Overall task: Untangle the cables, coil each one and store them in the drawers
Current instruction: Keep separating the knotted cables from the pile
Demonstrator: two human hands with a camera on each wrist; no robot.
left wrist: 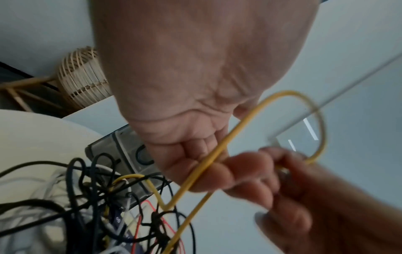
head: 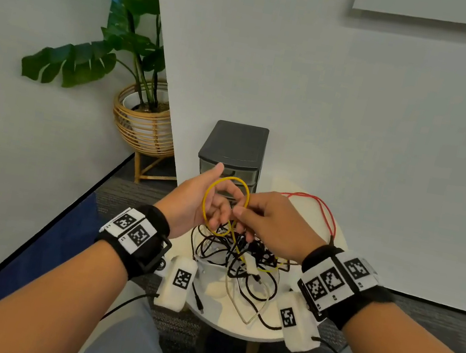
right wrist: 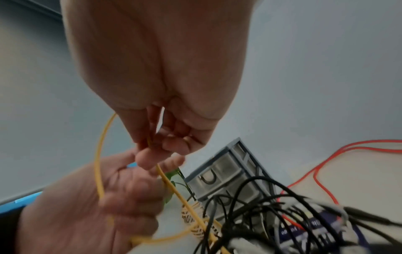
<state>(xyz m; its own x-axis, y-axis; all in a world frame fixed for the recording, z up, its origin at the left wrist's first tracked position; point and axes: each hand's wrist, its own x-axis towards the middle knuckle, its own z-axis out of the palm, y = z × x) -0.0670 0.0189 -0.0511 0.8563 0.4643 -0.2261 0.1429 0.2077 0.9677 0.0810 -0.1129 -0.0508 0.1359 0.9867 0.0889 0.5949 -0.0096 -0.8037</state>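
Note:
A yellow cable [head: 233,178] forms a loop above the table. My left hand [head: 199,201] holds the loop with its fingers curled round it and its thumb stretched out. My right hand [head: 273,223] pinches the same cable at the loop's right side, close to the left fingers. In the left wrist view the yellow cable [left wrist: 217,151] crosses the curled fingers of my left hand [left wrist: 195,86]. Seen from the right wrist, my right hand [right wrist: 156,68] nips the yellow cable [right wrist: 99,163] between its fingertips. The cable's tail runs down into a tangle of black and white cables [head: 242,258]. A grey drawer unit [head: 235,143] stands behind, drawers shut.
The round white table [head: 232,321] bears the tangle. A red cable [head: 325,207] loops off the tangle towards the right wall. A potted plant in a rattan basket [head: 144,127] stands on the floor at the left. White walls close the space behind.

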